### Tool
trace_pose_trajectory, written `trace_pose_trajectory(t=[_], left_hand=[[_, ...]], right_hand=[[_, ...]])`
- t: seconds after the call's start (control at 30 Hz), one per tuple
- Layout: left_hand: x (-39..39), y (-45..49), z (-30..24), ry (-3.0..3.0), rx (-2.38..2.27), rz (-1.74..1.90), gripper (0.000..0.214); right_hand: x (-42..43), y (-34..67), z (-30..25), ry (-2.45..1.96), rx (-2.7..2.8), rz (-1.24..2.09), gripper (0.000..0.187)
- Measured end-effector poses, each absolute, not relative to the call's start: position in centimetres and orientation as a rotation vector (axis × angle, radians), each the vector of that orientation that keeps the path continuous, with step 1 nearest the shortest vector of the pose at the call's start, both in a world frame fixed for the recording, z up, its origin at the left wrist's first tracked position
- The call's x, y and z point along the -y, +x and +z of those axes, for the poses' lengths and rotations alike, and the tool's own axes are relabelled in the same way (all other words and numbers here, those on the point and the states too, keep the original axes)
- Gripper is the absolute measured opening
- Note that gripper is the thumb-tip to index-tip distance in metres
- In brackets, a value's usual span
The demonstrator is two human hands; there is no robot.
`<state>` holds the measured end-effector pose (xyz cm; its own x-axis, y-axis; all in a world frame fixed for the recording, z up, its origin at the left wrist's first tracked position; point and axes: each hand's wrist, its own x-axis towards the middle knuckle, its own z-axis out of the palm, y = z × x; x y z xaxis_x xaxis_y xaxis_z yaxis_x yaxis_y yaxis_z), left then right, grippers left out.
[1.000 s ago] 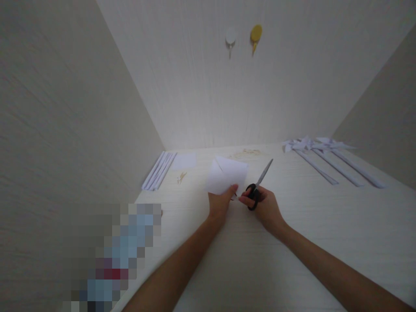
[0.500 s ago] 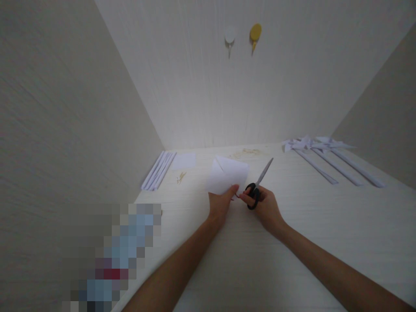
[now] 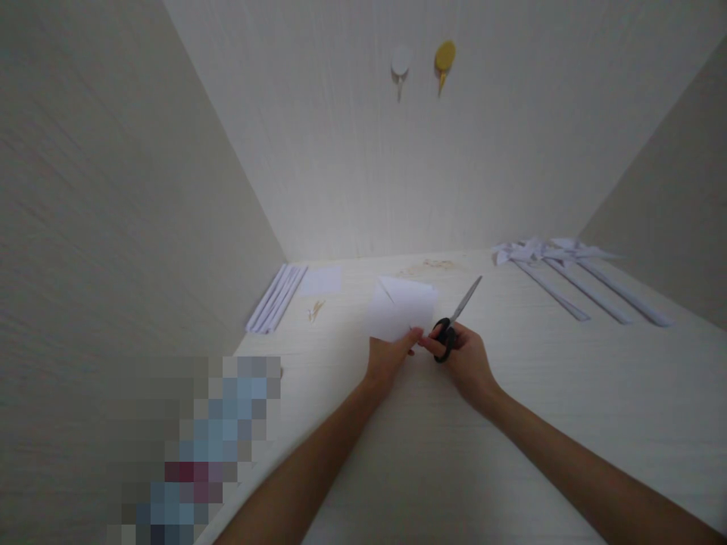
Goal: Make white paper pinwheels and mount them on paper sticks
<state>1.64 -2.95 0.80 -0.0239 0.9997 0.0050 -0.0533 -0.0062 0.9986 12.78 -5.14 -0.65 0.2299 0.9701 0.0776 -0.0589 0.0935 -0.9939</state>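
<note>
A square of white paper [image 3: 400, 306] with slits running in from its corners is pinched at its near edge by my left hand [image 3: 391, 359]. My right hand [image 3: 469, 363] is closed round the black handles of a pair of scissors [image 3: 463, 306], whose blades are together and point up and away to the right. The thumb and fingertips of my right hand meet the paper's near right corner, beside the left thumb. Whether those fingertips grip the corner is hard to make out.
Rolled white paper sticks [image 3: 276, 299] lie at the left beside a flat paper sheet [image 3: 321, 280] and some toothpicks [image 3: 316, 309]. Paper pinwheels [image 3: 528, 250] on sticks rest at the right. Two hooks, white [image 3: 400, 60] and yellow [image 3: 445, 57], are on the wall.
The paper and my left hand have shifted slightly right, and the left thumb is nearer the right fingertips. The scissors have tilted a little to the right.
</note>
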Motion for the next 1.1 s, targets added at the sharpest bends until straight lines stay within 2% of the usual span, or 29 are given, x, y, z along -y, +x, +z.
trace_pose_trajectory(t=[0.17, 0.4, 0.6, 1.1], left_hand=[[2.7, 1.4, 0.6, 1.150, -1.218, 1.322, 0.014], [0.9, 0.0, 0.0, 0.944, -1.271, 1.522, 0.023], [0.5, -0.4, 0.1, 0.904, -1.219, 1.578, 0.021], [0.4, -0.5, 0.4, 0.829, -1.261, 1.617, 0.022]], right_hand=[[5.3, 13.1, -0.4, -1.215, 1.061, 0.994, 0.027], [6.4, 13.9, 0.8, -1.283, 1.340, 1.332, 0.044], [6.7, 13.9, 0.9, -1.432, 1.641, 1.331, 0.045], [6.9, 14.0, 0.8, -1.488, 1.749, 1.359, 0.045]])
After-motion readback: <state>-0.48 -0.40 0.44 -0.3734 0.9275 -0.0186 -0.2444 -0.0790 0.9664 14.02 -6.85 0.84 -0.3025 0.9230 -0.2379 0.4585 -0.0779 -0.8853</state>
